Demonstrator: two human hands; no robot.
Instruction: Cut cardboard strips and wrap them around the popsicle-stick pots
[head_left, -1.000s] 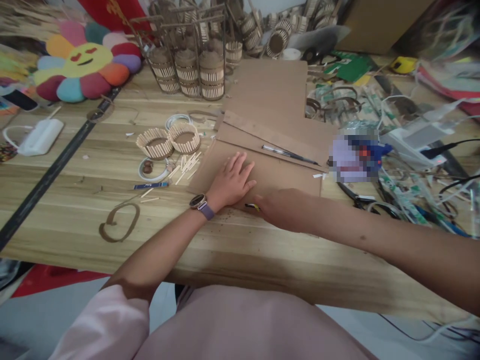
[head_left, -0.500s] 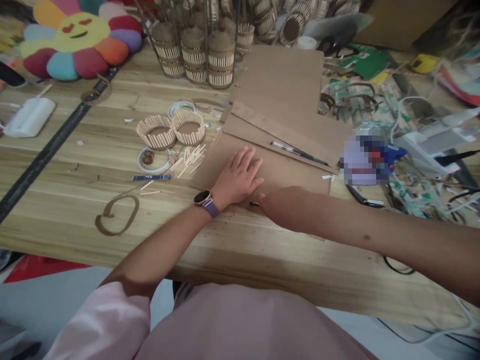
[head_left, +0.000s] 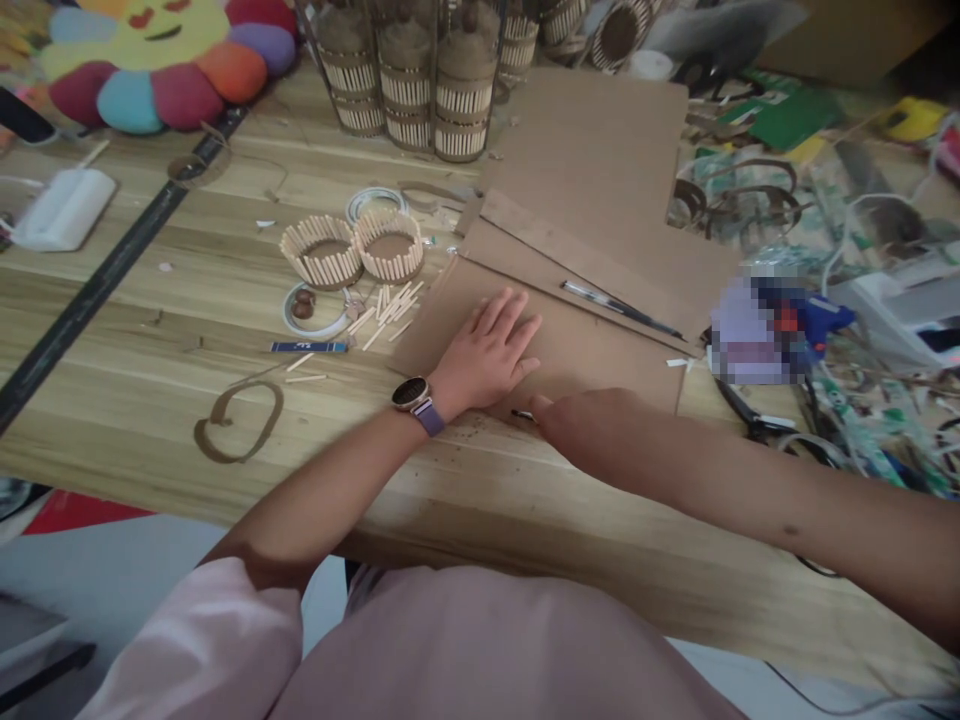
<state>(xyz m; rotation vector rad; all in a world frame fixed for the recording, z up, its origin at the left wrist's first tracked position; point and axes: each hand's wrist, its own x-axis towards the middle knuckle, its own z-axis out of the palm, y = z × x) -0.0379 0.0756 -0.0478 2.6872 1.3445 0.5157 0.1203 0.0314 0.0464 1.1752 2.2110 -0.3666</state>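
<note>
Cardboard sheet [head_left: 592, 350] lies flat on the wooden table [head_left: 420, 500], in the middle of the near half, with more cardboard [head_left: 585, 150] beyond it. The left hand [head_left: 484, 352] rests palm down on its near left part, fingers slightly apart. The right hand [head_left: 592, 425] is closed around a slim dark tool [head_left: 523, 414], whose end shows just past the forward fingertip, at the near edge of the sheet.

Good handling here, I judge, means even pressure from the left palm, so the sheet cannot skid or turn, and left fingers kept out of the tool's line (its end is quite near them, and it may be sharp). Slow, light strokes would mark or part the board more cleanly than one hard push. The pen [head_left: 622, 308] on the far side of the sheet could roll if the board is jolted.

Much is hard to make out: the right hand covers most of the tool, so its kind and how the lower fingers grip it cannot be told. The right forearm hides the near right corner, and whether the board is cut through does not show. A purple and blue thing [head_left: 750, 335] at the right is blurred out.
</note>
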